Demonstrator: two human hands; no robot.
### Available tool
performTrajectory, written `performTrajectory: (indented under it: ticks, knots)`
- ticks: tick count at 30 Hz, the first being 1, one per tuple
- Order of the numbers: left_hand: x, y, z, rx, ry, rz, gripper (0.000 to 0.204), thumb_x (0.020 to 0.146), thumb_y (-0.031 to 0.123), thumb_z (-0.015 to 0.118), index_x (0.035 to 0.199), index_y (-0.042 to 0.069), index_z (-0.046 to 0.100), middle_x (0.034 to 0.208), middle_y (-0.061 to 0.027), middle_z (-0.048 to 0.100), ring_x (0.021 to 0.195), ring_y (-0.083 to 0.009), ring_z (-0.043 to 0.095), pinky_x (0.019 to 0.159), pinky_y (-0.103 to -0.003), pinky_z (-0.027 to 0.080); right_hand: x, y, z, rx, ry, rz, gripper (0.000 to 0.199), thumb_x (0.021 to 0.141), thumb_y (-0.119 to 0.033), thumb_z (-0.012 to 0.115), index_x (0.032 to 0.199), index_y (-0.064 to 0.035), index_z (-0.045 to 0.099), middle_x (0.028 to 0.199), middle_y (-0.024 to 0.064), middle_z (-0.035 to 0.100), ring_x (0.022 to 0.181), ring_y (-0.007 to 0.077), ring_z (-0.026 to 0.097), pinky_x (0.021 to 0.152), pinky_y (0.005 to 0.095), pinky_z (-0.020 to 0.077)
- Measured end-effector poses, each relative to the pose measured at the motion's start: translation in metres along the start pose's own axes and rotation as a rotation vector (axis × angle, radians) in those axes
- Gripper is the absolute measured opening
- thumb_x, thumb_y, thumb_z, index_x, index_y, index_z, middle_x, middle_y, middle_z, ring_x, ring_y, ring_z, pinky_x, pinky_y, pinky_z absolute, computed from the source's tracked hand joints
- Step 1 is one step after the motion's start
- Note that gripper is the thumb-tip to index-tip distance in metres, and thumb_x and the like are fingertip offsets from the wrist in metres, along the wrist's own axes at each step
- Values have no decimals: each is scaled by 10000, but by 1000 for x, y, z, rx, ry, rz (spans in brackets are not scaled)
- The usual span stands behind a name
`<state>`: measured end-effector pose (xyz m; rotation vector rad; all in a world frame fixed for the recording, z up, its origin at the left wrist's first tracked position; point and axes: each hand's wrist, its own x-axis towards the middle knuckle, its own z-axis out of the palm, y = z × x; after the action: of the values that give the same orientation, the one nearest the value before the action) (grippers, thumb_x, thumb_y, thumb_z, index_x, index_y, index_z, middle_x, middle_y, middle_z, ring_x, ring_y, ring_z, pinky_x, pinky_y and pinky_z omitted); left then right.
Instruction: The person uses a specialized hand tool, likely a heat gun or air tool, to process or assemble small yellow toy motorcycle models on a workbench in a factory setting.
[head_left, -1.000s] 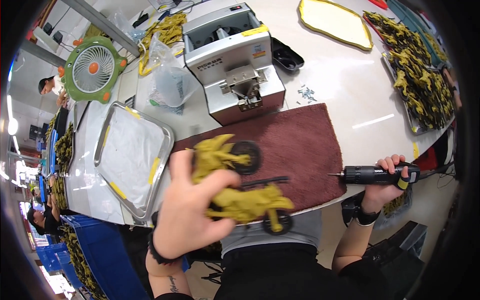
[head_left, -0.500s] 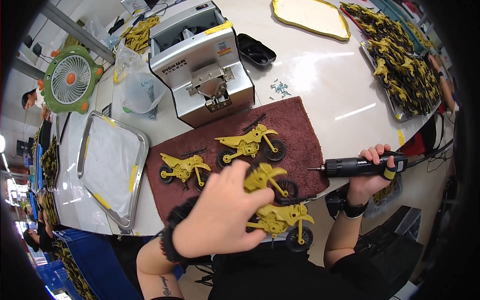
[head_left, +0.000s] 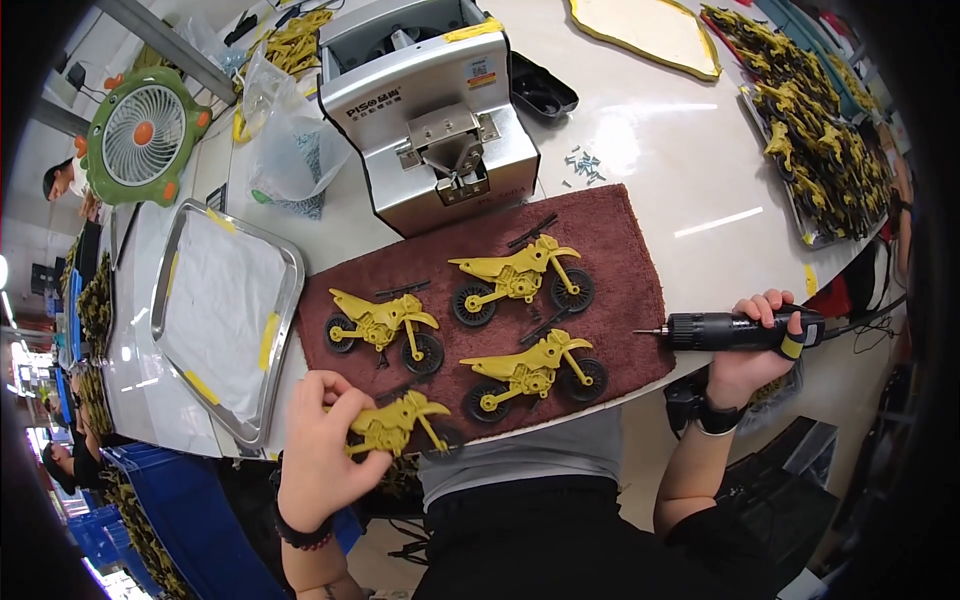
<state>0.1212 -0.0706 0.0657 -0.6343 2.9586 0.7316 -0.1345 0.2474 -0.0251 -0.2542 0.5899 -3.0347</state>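
Observation:
My left hand is closed on a yellow toy motorcycle at the near edge of the brown towel; its front wheel is blurred. Three more lie on the towel: one toy motorcycle at left, another toy motorcycle at the far side, and a third toy motorcycle nearer me. All have black wheels and black handlebar pieces close by. Wrapped around a black electric screwdriver, my right hand keeps it at the towel's right side, its bit pointing left and touching no motorcycle.
Behind the towel stands a silver screw-feeding machine, with loose screws to its right. A metal tray lined with white sits at left, below a bag of screws and a green fan. Piled motorcycles fill a tray at far right.
My left hand has moved left along the near edge, carrying one motorcycle. Another now lies uncovered on the towel's near right part. The screwdriver stays in my right hand.

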Motion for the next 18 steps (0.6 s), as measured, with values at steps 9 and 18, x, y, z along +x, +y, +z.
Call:
performTrajectory:
  ticks: [9,18]
  knots:
    - [13,-12,-19,-21,26,78,487,574,144,701,1038,97,562,1004,-82,499,973,-270,482,847,-376,341,22,-15,73,-337,-263,41,266,848,-126,567,1082,-42,472,914,56,440,704,116,424,718,287,375]
    - [86,-37,-29,100,-32,466,328,680,100,698,987,76,584,948,-72,619,957,-272,561,918,-391,372,49,66,215,-500,-712,72,288,802,-60,581,1054,-13,451,988,72,421,882,154,431,858,332,342]
